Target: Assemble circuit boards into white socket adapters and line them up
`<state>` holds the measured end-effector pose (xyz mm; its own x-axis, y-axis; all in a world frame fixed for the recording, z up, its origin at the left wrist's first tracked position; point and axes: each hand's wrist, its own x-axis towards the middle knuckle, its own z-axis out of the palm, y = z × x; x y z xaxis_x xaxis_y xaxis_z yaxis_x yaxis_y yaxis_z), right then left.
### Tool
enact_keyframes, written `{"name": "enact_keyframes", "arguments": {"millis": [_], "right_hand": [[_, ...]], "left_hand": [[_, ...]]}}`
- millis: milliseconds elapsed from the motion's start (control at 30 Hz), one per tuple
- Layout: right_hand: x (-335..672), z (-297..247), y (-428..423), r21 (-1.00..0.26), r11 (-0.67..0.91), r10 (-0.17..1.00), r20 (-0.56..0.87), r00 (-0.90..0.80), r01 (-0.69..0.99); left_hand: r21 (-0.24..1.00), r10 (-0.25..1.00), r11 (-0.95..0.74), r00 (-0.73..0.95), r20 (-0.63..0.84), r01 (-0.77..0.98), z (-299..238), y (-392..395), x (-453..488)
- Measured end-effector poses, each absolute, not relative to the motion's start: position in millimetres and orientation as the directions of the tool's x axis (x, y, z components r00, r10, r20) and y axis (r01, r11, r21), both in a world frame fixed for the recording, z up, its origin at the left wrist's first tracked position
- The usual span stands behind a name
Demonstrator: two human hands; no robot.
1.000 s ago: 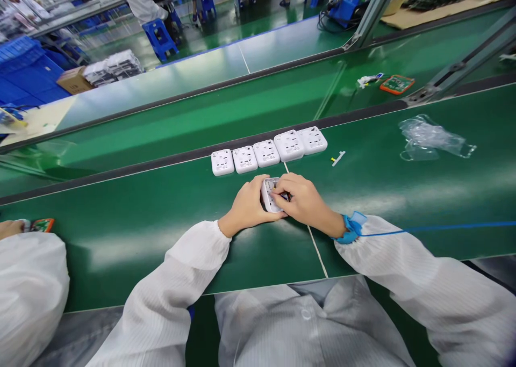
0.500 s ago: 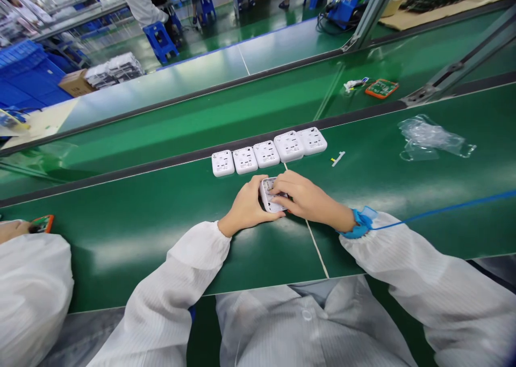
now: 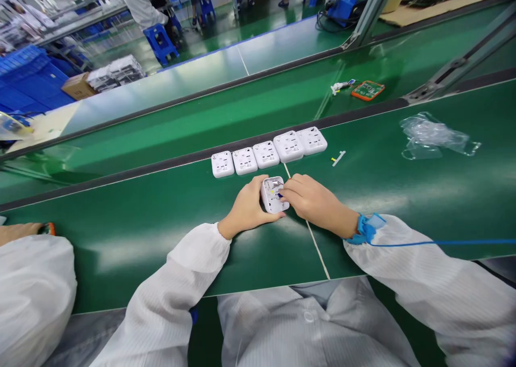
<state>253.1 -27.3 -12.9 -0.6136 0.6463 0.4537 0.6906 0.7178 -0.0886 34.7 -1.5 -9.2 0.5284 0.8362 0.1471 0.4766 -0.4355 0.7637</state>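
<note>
My left hand (image 3: pixel 246 208) grips the left side of a small white socket casing (image 3: pixel 272 194), held on the green belt. The casing lies open face up, with small yellow and dark blue parts inside. My right hand (image 3: pixel 312 206) comes in from the right, its fingertips on the casing's right edge and partly covering it. A row of several closed white socket units (image 3: pixel 266 153) lies just beyond my hands, apart from them. A blue wrist strap (image 3: pixel 366 229) circles my right wrist, trailing a blue cord (image 3: pixel 439 243) to the right.
A clear plastic bag (image 3: pixel 433 136) and a small white-and-yellow part (image 3: pixel 338 158) lie on the belt to the right. A co-worker's white sleeve (image 3: pixel 34 292) intrudes at lower left. Beyond a dark rail, a second green belt carries an orange-edged circuit board (image 3: pixel 367 90).
My right hand has drawn slightly right, uncovering more of the casing's inside. The orange-edged circuit board on the far belt has moved left. The white socket row has stayed in place.
</note>
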Motion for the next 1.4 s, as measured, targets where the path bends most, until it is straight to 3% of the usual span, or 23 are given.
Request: {"name": "enact_keyframes", "arguments": {"millis": [67, 233, 300, 400, 467, 533, 633, 733, 933, 1167, 1267, 1400], "right_hand": [[252, -13, -27, -0.095, 0.701, 0.661, 0.457, -0.595, 0.707], [249, -9, -26, -0.324, 0.643, 0.740, 0.496, -0.454, 0.694], [247, -8, -29, -0.261, 0.639, 0.728, 0.511, -0.458, 0.724], [242, -10, -36, -0.052, 0.637, 0.673, 0.525, -0.522, 0.769], [239, -13, -38, -0.022, 0.636, 0.661, 0.530, -0.531, 0.771], [238, -14, -35, -0.161, 0.630, 0.698, 0.548, -0.462, 0.760], [238, -11, -22, -0.499, 0.523, 0.821, 0.513, -0.251, 0.691], [239, -6, -10, -0.616, 0.422, 0.886, 0.437, -0.157, 0.666], [258, -5, -12, -0.501, 0.480, 0.870, 0.381, -0.314, 0.720], [271, -5, -21, -0.290, 0.616, 0.787, 0.180, -0.591, 0.732], [269, -5, -22, -0.295, 0.625, 0.781, 0.227, -0.582, 0.723], [265, -6, -22, -0.309, 0.664, 0.736, 0.432, -0.521, 0.681]], "left_hand": [[0.720, 0.808, -0.500, 0.558, 0.187, 0.482, -9, -3, 36], [0.638, 0.742, -0.614, 0.616, 0.264, 0.466, -11, -5, 37], [0.639, 0.734, -0.623, 0.620, 0.277, 0.451, -13, -5, 36], [0.652, 0.730, -0.626, 0.616, 0.295, 0.428, -14, -4, 34], [0.664, 0.731, -0.622, 0.611, 0.303, 0.415, -14, -3, 33], [0.665, 0.736, -0.619, 0.604, 0.306, 0.417, -14, -3, 32], [0.631, 0.721, -0.645, 0.616, 0.318, 0.430, -17, -2, 32], [0.624, 0.693, -0.677, 0.625, 0.360, 0.391, -21, -2, 32], [0.683, 0.642, -0.691, 0.635, 0.429, 0.236, -24, -3, 34], [0.809, 0.842, -0.507, 0.368, 0.393, 0.298, -24, 5, 29], [0.865, 0.888, -0.416, 0.330, 0.321, 0.280, -23, 6, 29], [0.917, 0.930, -0.321, 0.262, 0.258, 0.237, -24, 9, 27]]}}
